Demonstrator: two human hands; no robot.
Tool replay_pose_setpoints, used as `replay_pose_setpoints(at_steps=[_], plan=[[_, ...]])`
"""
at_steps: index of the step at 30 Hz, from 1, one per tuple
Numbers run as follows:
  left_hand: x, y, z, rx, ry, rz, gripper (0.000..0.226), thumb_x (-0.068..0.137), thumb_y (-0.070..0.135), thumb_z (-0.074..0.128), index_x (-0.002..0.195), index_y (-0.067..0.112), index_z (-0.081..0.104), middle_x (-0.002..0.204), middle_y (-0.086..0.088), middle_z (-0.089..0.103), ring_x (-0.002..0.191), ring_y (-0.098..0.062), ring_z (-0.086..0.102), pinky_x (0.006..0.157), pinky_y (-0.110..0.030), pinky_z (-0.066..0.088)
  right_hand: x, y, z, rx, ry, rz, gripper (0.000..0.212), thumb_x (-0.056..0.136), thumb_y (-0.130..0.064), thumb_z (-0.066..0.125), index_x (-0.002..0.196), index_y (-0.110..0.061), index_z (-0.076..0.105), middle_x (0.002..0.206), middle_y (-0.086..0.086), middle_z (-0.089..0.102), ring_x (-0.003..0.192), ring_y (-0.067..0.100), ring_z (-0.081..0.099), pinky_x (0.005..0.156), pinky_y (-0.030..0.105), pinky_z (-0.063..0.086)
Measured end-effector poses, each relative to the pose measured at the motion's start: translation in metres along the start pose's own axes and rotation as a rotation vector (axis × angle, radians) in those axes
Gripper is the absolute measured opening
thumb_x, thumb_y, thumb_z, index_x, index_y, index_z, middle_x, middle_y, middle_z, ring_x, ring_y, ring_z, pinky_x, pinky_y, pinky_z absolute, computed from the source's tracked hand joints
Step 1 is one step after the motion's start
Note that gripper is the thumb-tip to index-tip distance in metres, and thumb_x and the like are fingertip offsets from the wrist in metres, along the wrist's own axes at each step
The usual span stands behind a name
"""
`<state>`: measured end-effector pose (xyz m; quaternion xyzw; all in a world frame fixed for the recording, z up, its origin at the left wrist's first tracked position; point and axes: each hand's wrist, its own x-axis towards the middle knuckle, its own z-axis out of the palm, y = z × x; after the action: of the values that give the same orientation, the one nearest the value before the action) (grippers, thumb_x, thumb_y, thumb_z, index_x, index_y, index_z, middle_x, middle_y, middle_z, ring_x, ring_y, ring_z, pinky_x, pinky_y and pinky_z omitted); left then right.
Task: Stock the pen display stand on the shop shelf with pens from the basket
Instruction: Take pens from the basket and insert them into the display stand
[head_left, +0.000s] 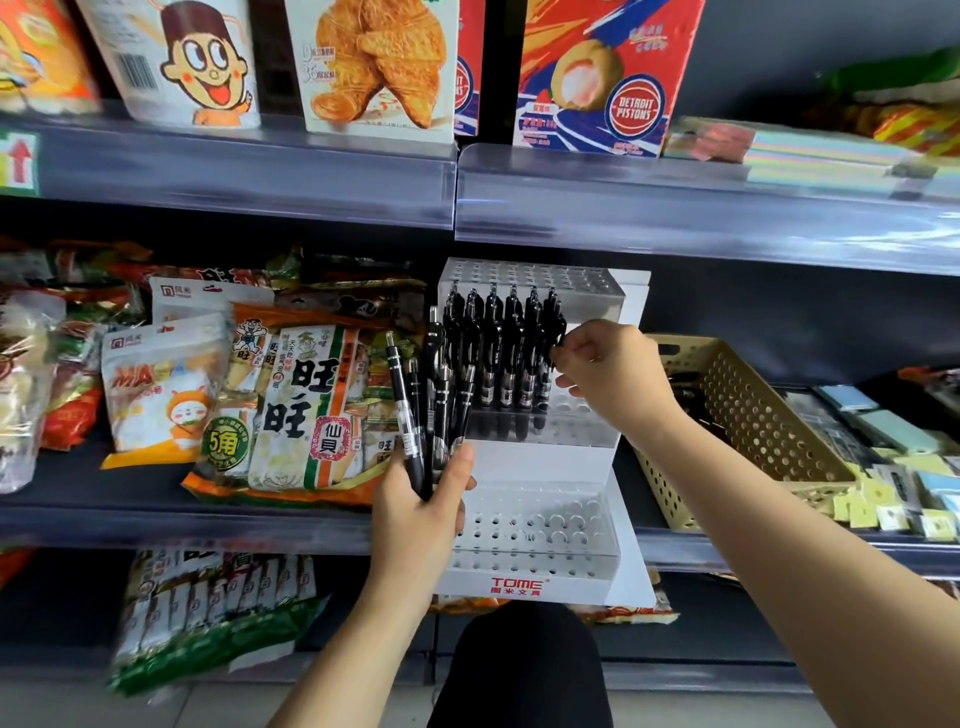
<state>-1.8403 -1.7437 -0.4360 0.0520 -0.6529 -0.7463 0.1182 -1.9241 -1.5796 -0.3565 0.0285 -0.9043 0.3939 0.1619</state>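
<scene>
Faces a white tiered stand (537, 460) on the middle shelf, with red lettering on its front lip. Grips a bundle of pens (435, 400) in the left hand (421, 514), fingers and thumb wrapped tight round the lower barrels, black caps fanned upward. Holds that bundle against the stand's left edge, level with its middle tier, with the hand itself in front of the lowest tier's left corner. Reaches in from the stand's right side with the right hand (608, 374), fingers curled narrow, thumb and fingertips pinching the top of the last pen (556, 338) at the right end of the middle tier. Sets it upright, touching or nearly touching the row of pens (498, 353) standing in that tier's holes. Open round holes in the stand's top and bottom tiers. Just right of the stand, partly behind the right forearm, a beige perforated basket (748, 415), dark contents too hidden to tell. Left of the stand, heaped snack bags (306, 410). Above the stand, on the next shelf up, printed boxes (374, 62).
</scene>
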Motion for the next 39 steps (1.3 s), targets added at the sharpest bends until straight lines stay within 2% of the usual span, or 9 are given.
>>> replay_pose_setpoints(at_steps=[3, 6, 9, 13, 16, 25, 33, 36, 39], plan=[[-0.003, 0.003, 0.001, 0.002, -0.043, 0.010, 0.041, 0.077, 0.041, 0.059, 0.085, 0.002, 0.052, 0.059, 0.009, 0.059, 0.042, -0.004, 0.042, 0.041, -0.018, 0.034, -0.002, 0.003, 0.001, 0.001, -0.023, 0.029, 0.021, 0.086, -0.013, 0.063, 0.067, -0.020, 0.056, 0.064, 0.004, 0.066, 0.074, 0.023, 0.069, 0.076, 0.042, 0.056], [-0.005, 0.006, 0.003, 0.007, -0.070, 0.013, 0.041, 0.080, 0.039, 0.058, 0.087, -0.001, 0.052, 0.056, 0.008, 0.057, 0.043, -0.004, 0.044, 0.042, -0.017, 0.036, -0.005, 0.005, 0.002, 0.027, 0.022, 0.036, 0.012, 0.084, -0.018, 0.066, 0.078, -0.015, 0.057, 0.073, 0.005, 0.066, 0.074, 0.026, 0.067, 0.075, 0.041, 0.056], [-0.006, 0.008, 0.005, 0.006, -0.076, 0.018, 0.029, 0.083, 0.034, 0.060, 0.086, 0.005, 0.055, 0.058, 0.006, 0.059, 0.043, -0.006, 0.047, 0.041, -0.017, 0.037, -0.017, -0.001, -0.001, 0.037, 0.070, 0.000, 0.012, 0.085, -0.023, 0.067, 0.079, -0.017, 0.059, 0.073, 0.000, 0.062, 0.069, 0.018, 0.064, 0.065, 0.027, 0.050], [-0.009, 0.010, 0.010, -0.028, -0.093, -0.002, 0.019, 0.087, 0.024, 0.061, 0.089, 0.006, 0.056, 0.060, 0.001, 0.062, 0.043, -0.009, 0.053, 0.040, -0.019, 0.040, -0.044, -0.014, -0.001, 0.266, -0.266, -0.001, 0.007, 0.090, -0.013, 0.060, 0.093, -0.015, 0.065, 0.072, -0.004, 0.061, 0.052, -0.002, 0.055, 0.050, 0.015, 0.044], [-0.014, 0.012, 0.016, -0.045, -0.122, -0.016, 0.016, 0.087, 0.025, 0.060, 0.092, 0.010, 0.058, 0.060, -0.001, 0.065, 0.048, -0.013, 0.060, 0.043, -0.022, 0.046, -0.057, -0.015, 0.002, 0.513, -0.461, 0.064, 0.012, 0.092, -0.003, 0.053, 0.094, -0.013, 0.059, 0.076, -0.002, 0.060, 0.060, 0.003, 0.059, 0.053, 0.014, 0.045], [-0.022, 0.018, 0.028, -0.097, -0.226, -0.054, 0.012, 0.093, 0.023, 0.052, 0.096, 0.012, 0.058, 0.069, -0.008, 0.071, 0.054, -0.020, 0.066, 0.049, -0.026, 0.053, -0.063, 0.001, -0.008, 0.831, -0.568, 0.170, 0.010, 0.089, 0.000, 0.055, 0.092, -0.010, 0.055, 0.073, -0.002, 0.056, 0.060, 0.007, 0.056, 0.058, 0.017, 0.047], [-0.015, 0.012, 0.032, -0.139, -0.111, -0.054, 0.019, 0.095, 0.021, 0.051, 0.096, 0.004, 0.058, 0.074, -0.010, 0.073, 0.067, -0.025, 0.072, 0.058, -0.029, 0.058, -0.059, -0.002, -0.022, 0.883, -0.439, 0.202, 0.014, 0.087, -0.001, 0.057, 0.075, -0.009, 0.054, 0.064, 0.001, 0.058, 0.059, 0.011, 0.061, 0.059, 0.019, 0.053], [-0.008, 0.008, 0.025, -0.150, -0.046, -0.070, 0.024, 0.096, 0.020, 0.050, 0.100, -0.002, 0.059, 0.080, -0.007, 0.074, 0.074, -0.022, 0.072, 0.058, -0.026, 0.056, -0.044, -0.004, -0.039, 0.915, -0.197, 0.191, 0.009, 0.088, -0.004, 0.056, 0.079, -0.008, 0.056, 0.071, 0.004, 0.060, 0.060, 0.011, 0.062, 0.060, 0.019, 0.054], [-0.005, 0.006, 0.019, -0.090, 0.010, -0.040, 0.020, 0.096, 0.021, 0.050, 0.096, 0.003, 0.059, 0.078, -0.002, 0.074, 0.066, -0.015, 0.070, 0.052, -0.022, 0.053, -0.028, -0.006, -0.049, 0.793, 0.077, 0.098, 0.009, 0.090, -0.006, 0.057, 0.082, -0.010, 0.055, 0.075, 0.005, 0.059, 0.061, 0.011, 0.061, 0.063, 0.021, 0.055]])
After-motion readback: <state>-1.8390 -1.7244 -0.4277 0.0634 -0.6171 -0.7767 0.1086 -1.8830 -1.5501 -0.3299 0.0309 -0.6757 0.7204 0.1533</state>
